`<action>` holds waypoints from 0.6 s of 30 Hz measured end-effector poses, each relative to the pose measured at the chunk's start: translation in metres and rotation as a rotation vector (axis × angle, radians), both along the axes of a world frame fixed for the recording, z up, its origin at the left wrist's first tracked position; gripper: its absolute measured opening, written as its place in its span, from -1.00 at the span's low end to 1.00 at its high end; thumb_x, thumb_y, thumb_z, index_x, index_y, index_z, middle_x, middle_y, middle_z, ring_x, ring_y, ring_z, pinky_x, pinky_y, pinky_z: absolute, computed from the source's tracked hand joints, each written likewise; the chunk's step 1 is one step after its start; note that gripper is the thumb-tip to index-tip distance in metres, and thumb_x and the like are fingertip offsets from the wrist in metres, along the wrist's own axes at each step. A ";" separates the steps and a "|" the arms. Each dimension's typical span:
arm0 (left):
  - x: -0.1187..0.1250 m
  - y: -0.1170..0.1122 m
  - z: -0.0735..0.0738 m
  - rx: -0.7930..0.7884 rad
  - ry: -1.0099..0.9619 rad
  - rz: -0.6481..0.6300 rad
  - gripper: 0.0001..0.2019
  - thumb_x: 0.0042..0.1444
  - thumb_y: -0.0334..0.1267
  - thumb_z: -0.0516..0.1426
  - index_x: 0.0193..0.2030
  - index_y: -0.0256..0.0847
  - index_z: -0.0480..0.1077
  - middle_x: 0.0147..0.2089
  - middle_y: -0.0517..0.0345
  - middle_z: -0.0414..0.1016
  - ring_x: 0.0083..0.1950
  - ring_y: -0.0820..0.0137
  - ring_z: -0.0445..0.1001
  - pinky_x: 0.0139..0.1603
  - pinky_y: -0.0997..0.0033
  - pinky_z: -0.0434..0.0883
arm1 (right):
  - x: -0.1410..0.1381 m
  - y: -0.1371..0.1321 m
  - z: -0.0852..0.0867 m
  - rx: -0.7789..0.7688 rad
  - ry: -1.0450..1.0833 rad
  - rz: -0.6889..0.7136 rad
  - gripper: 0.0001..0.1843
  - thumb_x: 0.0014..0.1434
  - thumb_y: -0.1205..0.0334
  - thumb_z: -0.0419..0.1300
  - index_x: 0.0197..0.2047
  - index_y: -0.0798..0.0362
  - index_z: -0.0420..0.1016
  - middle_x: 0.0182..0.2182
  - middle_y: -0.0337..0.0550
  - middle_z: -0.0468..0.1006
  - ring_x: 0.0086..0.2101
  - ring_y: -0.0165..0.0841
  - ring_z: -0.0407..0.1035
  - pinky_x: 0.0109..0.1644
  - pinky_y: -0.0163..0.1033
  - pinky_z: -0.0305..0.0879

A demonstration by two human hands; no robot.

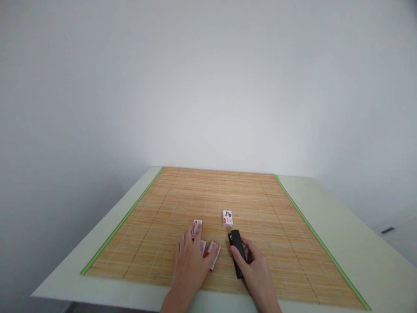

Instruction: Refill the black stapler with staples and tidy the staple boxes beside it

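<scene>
My left hand (189,263) lies flat with its fingers spread over small red and white boxes (212,254) on the bamboo mat (286,243). One of these little boxes (196,227) sits at its fingertips. My right hand (256,267) is wrapped round a black stapler (237,248) that rests on the mat. Another small white box (227,218) stands just beyond the stapler, apart from both hands.
The mat with green edging covers most of a pale table (358,243), which stands against a plain white wall. Bare table strips run along the left, right and near edges.
</scene>
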State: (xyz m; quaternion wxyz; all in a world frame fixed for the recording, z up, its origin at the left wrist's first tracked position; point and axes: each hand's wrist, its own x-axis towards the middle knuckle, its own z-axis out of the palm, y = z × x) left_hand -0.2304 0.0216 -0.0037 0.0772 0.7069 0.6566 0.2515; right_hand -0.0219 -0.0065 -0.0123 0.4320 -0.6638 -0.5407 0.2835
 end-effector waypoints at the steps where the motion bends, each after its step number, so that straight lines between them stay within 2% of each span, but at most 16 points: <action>1: 0.003 -0.002 0.000 0.001 -0.006 0.008 -0.24 0.21 0.12 0.19 0.49 -0.10 0.17 0.46 -0.15 0.20 0.37 -0.06 0.24 0.35 -0.08 0.20 | 0.000 0.000 -0.001 0.003 0.000 -0.001 -0.44 0.22 -0.25 0.23 0.02 0.06 0.61 -0.54 -0.30 0.37 -0.49 -0.29 0.32 -0.39 -0.23 0.19; 5: 0.010 -0.006 0.000 0.013 -0.024 0.025 -0.11 0.07 0.06 0.29 0.51 -0.08 0.12 0.46 -0.19 0.17 0.40 -0.13 0.19 0.33 -0.13 0.21 | 0.001 0.000 -0.002 -0.008 0.002 0.005 -0.44 0.23 -0.25 0.23 0.02 0.04 0.61 -0.53 -0.29 0.38 -0.47 -0.28 0.34 -0.37 -0.22 0.21; 9: 0.012 -0.006 -0.002 0.033 -0.025 0.009 -0.25 0.18 -0.05 0.22 0.49 -0.08 0.14 0.43 -0.14 0.21 0.38 -0.03 0.23 0.35 -0.08 0.21 | 0.002 -0.001 -0.002 -0.024 -0.001 0.008 -0.44 0.24 -0.25 0.22 0.05 0.03 0.59 -0.51 -0.29 0.40 -0.45 -0.28 0.35 -0.35 -0.22 0.22; 13: 0.012 -0.002 0.000 0.076 -0.021 0.003 -0.33 0.24 -0.06 0.19 0.45 -0.15 0.20 0.42 -0.13 0.22 0.38 -0.01 0.23 0.38 -0.08 0.20 | 0.001 -0.001 -0.003 -0.026 0.002 0.010 -0.45 0.26 -0.24 0.21 0.06 0.03 0.57 -0.50 -0.30 0.40 -0.45 -0.28 0.36 -0.34 -0.22 0.21; 15: 0.015 0.006 0.008 0.090 -0.015 -0.049 -0.44 0.31 -0.06 0.13 0.40 -0.17 0.27 0.40 -0.14 0.26 0.38 0.00 0.23 0.38 -0.09 0.20 | 0.001 -0.001 -0.003 -0.018 0.001 0.008 -0.45 0.26 -0.24 0.21 0.06 0.04 0.57 -0.49 -0.30 0.40 -0.44 -0.28 0.36 -0.34 -0.22 0.21; 18: 0.028 0.029 0.026 0.106 -0.019 -0.244 -0.56 0.43 -0.15 0.00 0.39 -0.11 0.30 0.39 -0.06 0.31 0.38 0.09 0.24 0.38 -0.03 0.21 | 0.002 -0.001 -0.004 -0.009 -0.009 0.000 -0.44 0.26 -0.24 0.21 0.06 0.05 0.58 -0.51 -0.30 0.39 -0.47 -0.29 0.34 -0.36 -0.22 0.19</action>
